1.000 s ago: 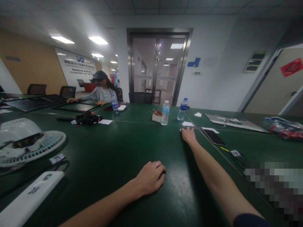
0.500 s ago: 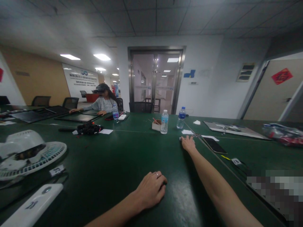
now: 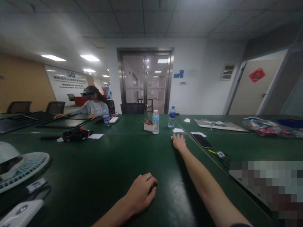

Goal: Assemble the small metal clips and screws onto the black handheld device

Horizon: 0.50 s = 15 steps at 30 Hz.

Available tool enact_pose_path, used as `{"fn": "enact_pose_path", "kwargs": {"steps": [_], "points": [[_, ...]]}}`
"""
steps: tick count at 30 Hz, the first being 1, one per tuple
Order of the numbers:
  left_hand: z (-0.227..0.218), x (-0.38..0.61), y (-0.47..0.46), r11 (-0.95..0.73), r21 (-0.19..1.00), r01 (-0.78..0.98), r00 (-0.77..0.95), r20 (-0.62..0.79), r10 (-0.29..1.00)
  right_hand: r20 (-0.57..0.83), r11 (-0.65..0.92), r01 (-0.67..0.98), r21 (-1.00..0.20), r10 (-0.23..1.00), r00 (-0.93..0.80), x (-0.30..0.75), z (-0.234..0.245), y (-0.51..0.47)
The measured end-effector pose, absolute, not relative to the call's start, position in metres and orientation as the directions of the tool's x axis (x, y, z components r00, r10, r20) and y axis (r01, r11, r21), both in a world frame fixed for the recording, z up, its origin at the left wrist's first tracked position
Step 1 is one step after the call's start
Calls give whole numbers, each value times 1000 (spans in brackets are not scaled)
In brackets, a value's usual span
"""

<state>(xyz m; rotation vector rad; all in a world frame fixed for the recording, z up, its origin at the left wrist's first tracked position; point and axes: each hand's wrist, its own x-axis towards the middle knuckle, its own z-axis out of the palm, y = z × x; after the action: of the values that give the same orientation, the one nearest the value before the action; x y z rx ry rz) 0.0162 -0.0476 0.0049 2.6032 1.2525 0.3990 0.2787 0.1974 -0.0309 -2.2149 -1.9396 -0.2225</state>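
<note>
My left hand (image 3: 141, 190) rests on the dark green table (image 3: 106, 164) close to me, fingers curled under, a ring on one finger; nothing shows in it. My right arm stretches far forward and my right hand (image 3: 178, 141) lies palm down with fingers spread, its tips on a small white paper (image 3: 172, 137). A black phone (image 3: 202, 141) lies just right of that hand. Two water bottles (image 3: 155, 122) (image 3: 172, 117) and a small box (image 3: 148, 125) stand beyond it.
A white fan (image 3: 16, 167) and a white device (image 3: 20, 212) lie at the left. A black bundle (image 3: 75, 134) sits mid-left. Another person (image 3: 91, 105) sits at the far side. A board (image 3: 216, 125) and plastic bags (image 3: 265, 129) lie right.
The view has swung to the right and slightly up, so everything sits further left in the picture. Both hands stay where they were on the table.
</note>
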Motion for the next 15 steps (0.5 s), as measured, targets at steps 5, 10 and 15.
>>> {"fn": "enact_pose_path", "kwargs": {"steps": [5, 10, 15], "points": [[2, 14, -44, -614, 370, 697, 607, 150, 780, 236, -126, 991, -52, 962, 134, 279, -30, 198], [-1, 11, -41, -617, 379, 690, 623, 125, 772, 217, -137, 989, -58, 965, 146, 284, -33, 214], [-8, 8, -38, -633, 370, 680, 632, 142, 762, 223, -127, 989, -76, 965, 141, 288, -35, 233]]}}
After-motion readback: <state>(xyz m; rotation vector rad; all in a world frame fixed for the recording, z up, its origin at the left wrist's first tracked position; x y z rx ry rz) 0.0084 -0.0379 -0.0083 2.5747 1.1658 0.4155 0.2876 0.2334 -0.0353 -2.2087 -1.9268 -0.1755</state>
